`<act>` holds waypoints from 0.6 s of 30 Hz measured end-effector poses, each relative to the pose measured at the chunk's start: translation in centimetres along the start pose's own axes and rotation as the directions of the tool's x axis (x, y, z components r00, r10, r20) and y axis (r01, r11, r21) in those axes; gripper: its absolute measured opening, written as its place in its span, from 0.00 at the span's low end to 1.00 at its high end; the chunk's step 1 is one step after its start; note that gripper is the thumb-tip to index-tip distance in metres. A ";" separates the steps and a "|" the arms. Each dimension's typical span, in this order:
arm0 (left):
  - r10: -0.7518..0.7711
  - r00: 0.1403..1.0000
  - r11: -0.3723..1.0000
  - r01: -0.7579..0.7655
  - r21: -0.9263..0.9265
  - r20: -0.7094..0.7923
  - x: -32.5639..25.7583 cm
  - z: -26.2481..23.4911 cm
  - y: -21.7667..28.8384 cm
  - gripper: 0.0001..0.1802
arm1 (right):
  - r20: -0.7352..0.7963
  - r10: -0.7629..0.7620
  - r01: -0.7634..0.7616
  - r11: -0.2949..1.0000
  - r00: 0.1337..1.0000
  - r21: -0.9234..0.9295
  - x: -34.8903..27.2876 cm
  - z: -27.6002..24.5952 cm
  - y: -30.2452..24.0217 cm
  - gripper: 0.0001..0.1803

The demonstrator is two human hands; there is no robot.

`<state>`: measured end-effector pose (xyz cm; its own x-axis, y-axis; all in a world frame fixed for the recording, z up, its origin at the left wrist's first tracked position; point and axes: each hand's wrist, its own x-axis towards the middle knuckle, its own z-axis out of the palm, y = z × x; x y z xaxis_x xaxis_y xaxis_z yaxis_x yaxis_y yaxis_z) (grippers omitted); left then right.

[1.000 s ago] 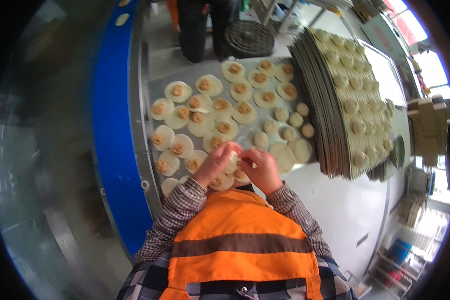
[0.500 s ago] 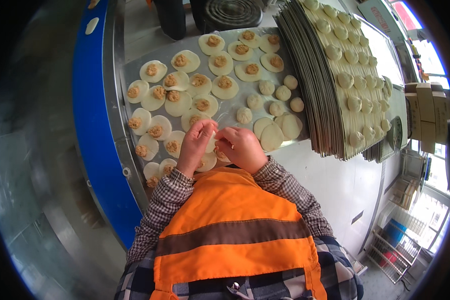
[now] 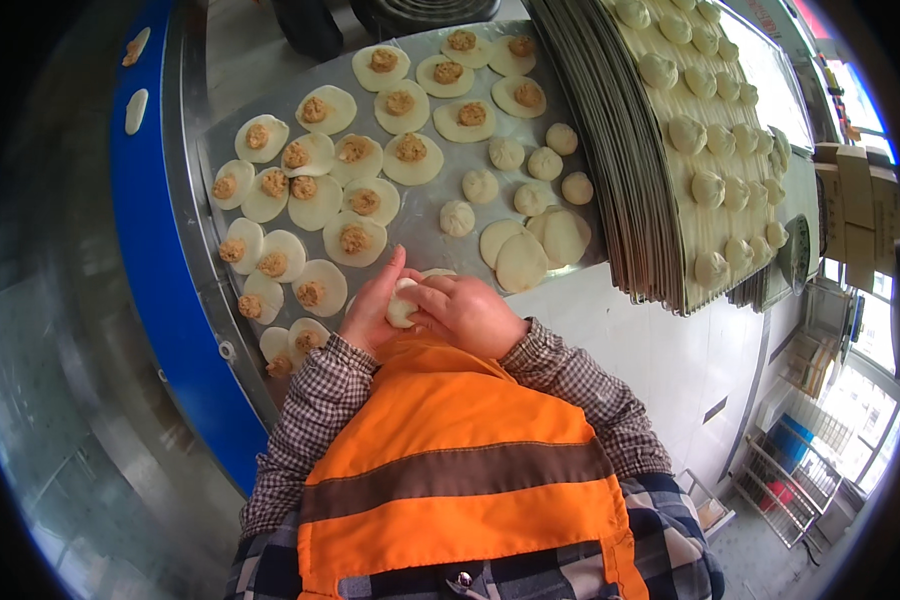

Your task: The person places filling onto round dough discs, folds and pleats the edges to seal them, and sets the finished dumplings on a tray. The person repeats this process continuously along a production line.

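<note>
Close to my orange apron, my left hand (image 3: 369,314) cups a small pale dough bun (image 3: 401,307), its fingers curled around it. My right hand (image 3: 476,314) presses fingers and thumb onto the bun's right side; part of the bun is hidden there. Beyond both hands, round dough wrappers topped with brown filling (image 3: 354,239) cover much of the metal table (image 3: 426,212). Several pleated buns (image 3: 457,218) sit to the right of these. Plain flat wrappers (image 3: 521,263) lie overlapping near the table's right front edge.
A tall stack of trays (image 3: 610,170) stands at the right, with buns (image 3: 687,134) on its top one. Along the left runs a blue-edged machine (image 3: 150,230) bearing a dough piece (image 3: 136,112). Cardboard boxes (image 3: 855,210) and a wire rack (image 3: 790,490) are farther right.
My hands have drawn nearer the apron, and the bun now shows between them. The left palm has turned up around it. The whole view has shifted slightly.
</note>
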<state>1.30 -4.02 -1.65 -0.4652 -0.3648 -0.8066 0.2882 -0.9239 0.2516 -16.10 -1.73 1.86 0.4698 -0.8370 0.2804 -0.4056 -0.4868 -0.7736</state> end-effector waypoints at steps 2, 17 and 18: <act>0.002 0.997 0.996 0.005 -0.088 0.076 0.5 0.2 -0.5 0.27 | -0.018 -0.039 0.039 0.999 0.999 -0.004 -0.2 -0.4 0.7 0.12; 0.537 0.838 0.814 -0.545 -0.202 -0.097 3.0 2.1 1.2 0.33 | 0.130 0.295 -0.296 0.955 0.947 -0.013 4.0 0.7 5.6 0.29; 0.574 0.788 0.782 -0.608 -0.136 -0.223 2.3 1.6 1.2 0.31 | 0.151 0.325 -0.323 0.946 0.934 -0.039 4.3 1.1 6.2 0.29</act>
<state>-0.82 -6.14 -2.38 -0.0143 -0.7922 -0.6101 0.6219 -0.4848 0.6150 -15.74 -8.07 -2.36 0.4250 -0.9021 -0.0752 -0.5655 -0.1998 -0.8002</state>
